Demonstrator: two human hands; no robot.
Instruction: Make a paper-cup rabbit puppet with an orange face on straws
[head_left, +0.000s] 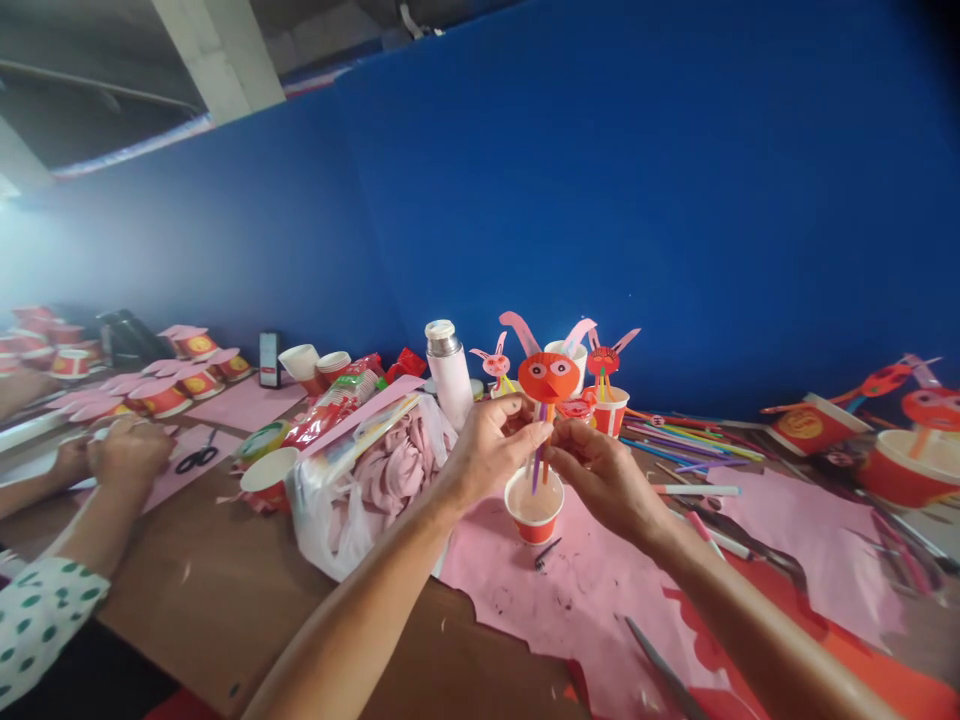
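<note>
Between my two hands stands a paper bunny puppet with a round orange head [549,378], drawn eyes, a beak-like nose and long pink ears. Its purple and orange pipe-cleaner stems [537,470] hang down over a red and white paper cup [535,522]. My left hand [496,440] pinches the stems just under the head. From the other side my right hand [604,470] closes its fingers on the same stems. The cup sits upright on pink paper [510,590], its inside pale. Whether the stem ends touch the cup is unclear.
Behind are finished bunny cups [609,408], a white thermos [450,375] and a plastic bag of pink cloth [375,480]. Pipe cleaners [690,440] lie to the right, with scissors [660,665] in front. A co-worker's hands [124,455] work at the left near black-handled scissors [196,458].
</note>
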